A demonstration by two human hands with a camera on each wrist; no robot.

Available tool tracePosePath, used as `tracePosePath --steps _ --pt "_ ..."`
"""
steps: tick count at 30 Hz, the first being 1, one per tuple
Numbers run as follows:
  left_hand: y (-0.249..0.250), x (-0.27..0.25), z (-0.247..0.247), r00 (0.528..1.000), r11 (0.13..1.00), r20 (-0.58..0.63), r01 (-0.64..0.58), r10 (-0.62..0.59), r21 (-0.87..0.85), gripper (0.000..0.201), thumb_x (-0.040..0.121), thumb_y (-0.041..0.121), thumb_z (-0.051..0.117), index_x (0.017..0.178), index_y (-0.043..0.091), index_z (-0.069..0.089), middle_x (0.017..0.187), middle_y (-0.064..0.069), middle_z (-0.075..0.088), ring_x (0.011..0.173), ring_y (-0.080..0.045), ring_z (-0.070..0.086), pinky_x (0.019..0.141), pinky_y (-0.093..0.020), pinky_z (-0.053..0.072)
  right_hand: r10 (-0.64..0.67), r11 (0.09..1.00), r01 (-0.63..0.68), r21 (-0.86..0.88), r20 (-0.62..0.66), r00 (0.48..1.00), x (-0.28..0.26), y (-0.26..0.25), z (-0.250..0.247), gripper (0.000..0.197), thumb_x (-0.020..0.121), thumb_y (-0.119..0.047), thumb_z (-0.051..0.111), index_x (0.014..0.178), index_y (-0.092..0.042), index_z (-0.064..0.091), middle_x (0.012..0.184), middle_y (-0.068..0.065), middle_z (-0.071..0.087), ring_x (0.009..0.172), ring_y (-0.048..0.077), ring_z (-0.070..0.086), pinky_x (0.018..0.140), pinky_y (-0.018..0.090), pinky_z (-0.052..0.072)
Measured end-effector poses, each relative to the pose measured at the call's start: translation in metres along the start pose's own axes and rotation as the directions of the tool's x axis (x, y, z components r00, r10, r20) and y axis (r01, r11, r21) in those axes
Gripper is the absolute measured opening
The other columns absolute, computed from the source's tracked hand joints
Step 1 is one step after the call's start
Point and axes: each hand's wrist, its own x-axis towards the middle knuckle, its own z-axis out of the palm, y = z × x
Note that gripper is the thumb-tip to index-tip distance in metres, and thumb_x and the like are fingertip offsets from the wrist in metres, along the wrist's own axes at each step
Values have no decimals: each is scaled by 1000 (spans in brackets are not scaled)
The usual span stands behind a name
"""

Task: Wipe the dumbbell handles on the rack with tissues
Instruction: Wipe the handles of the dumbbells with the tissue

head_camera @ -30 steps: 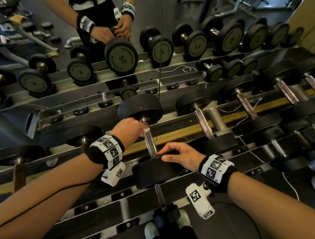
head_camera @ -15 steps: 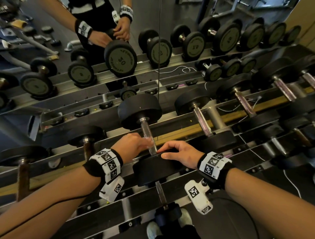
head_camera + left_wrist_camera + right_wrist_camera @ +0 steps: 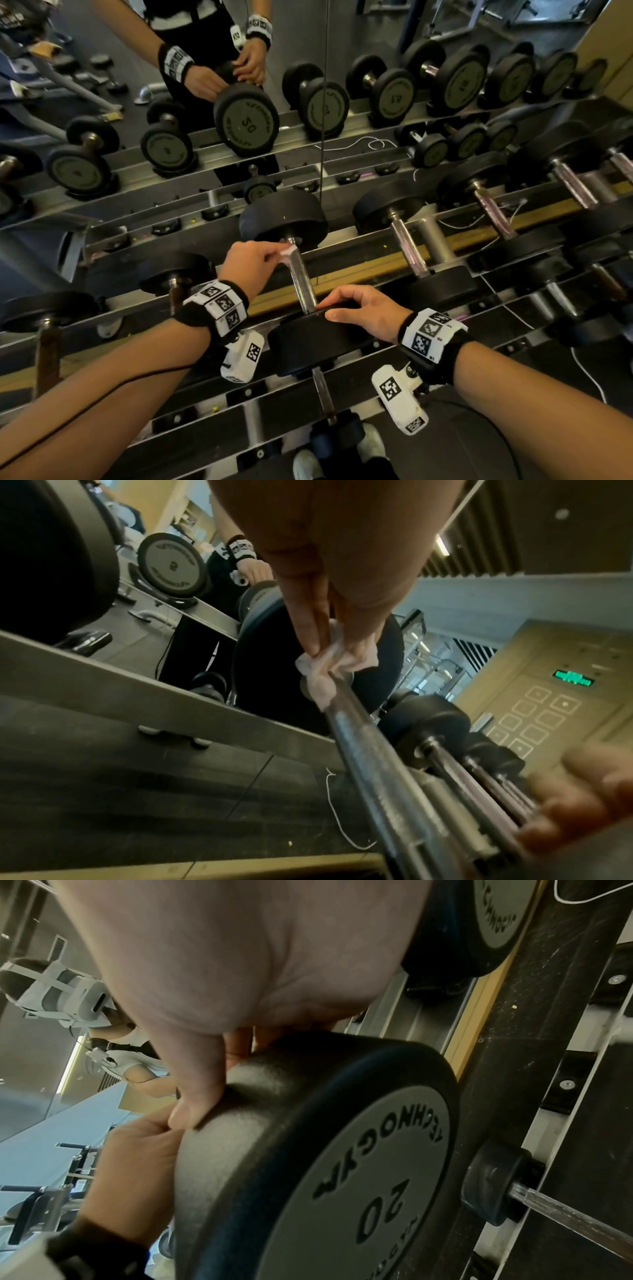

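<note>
A black 20 dumbbell lies on the rack, its steel handle (image 3: 301,281) running from the far head (image 3: 283,219) to the near head (image 3: 315,346). My left hand (image 3: 255,263) pinches a crumpled white tissue (image 3: 287,251) against the far end of the handle, close to the far head. In the left wrist view the tissue (image 3: 323,669) wraps the bar (image 3: 373,761) under my fingertips. My right hand (image 3: 359,313) rests on top of the near head, fingers curled over its rim; the right wrist view shows them on the rubber edge (image 3: 260,1096).
More black dumbbells (image 3: 407,236) sit on the rack to the right and left (image 3: 174,274). A mirror (image 3: 308,85) behind the rack reflects dumbbells and my hands. A lower tier with a smaller dumbbell (image 3: 329,421) lies near my feet. A thin white cord (image 3: 356,144) trails along the rack.
My left hand slid the tissue down the handle toward the near head, then back up to the far end. The right hand stayed on the near head.
</note>
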Motion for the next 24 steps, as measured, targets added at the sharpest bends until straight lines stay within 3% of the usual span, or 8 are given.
tracePosePath --steps 5,10,13,15,17,20,22,24 --pt "-2 -5 18 987 993 145 -75 61 91 26 96 26 58 118 34 69 101 5 75 93 -11 67 86 -18 42 -17 1000 17 1 3 1000 1 2 -1 18 91 -16 67 109 -17 68 113 11 69 104 23 68 88 36 58" --pt "0 -35 16 939 986 301 -161 163 -32 22 98 33 56 113 43 69 86 27 66 74 17 56 83 -9 41 -20 1000 20 -2 20 1000 -1 -1 -1 20 92 -15 65 112 -12 67 111 10 69 99 16 69 81 28 58" --pt "2 -46 14 887 989 446 -61 115 -134 26 96 26 60 106 47 71 102 23 70 88 11 61 95 -15 46 -32 998 33 -51 24 999 0 -2 -1 19 92 -13 65 111 -13 68 106 2 70 96 9 68 81 22 55" --pt "6 -47 7 848 972 527 84 46 -220 32 93 21 63 95 52 72 94 25 72 87 8 64 90 -17 49 -40 997 42 -67 23 999 1 -3 -2 19 92 -14 65 111 -13 69 106 1 71 98 9 68 82 22 55" --pt "8 -48 1 813 918 582 245 -18 -313 30 92 16 65 90 43 76 90 17 75 89 0 68 87 -20 52 -38 996 40 -79 21 999 2 -3 -2 19 92 -15 66 110 -14 69 104 -1 72 98 10 69 81 21 55" --pt "9 -57 -6 795 730 596 474 -114 -492 21 91 5 64 102 19 76 103 -6 76 102 -20 69 93 -28 54 -38 990 38 -135 0 999 2 -2 -1 15 91 -20 67 106 -22 71 103 -5 72 100 10 68 86 25 55" --pt "9 -63 -12 778 439 604 610 -173 -660 23 91 -2 59 109 7 70 111 -18 72 104 -28 69 93 -34 56 -29 986 27 -163 -10 1000 2 -3 0 14 91 -23 68 103 -28 72 103 -8 72 99 8 68 85 25 56" --pt "10 -64 -20 789 224 575 613 -216 -758 22 93 -1 55 110 7 66 110 -20 72 97 -28 72 81 -34 61 -20 981 17 -193 -14 1000 0 -5 1 13 90 -25 68 102 -31 71 101 -12 72 96 4 68 81 22 56"
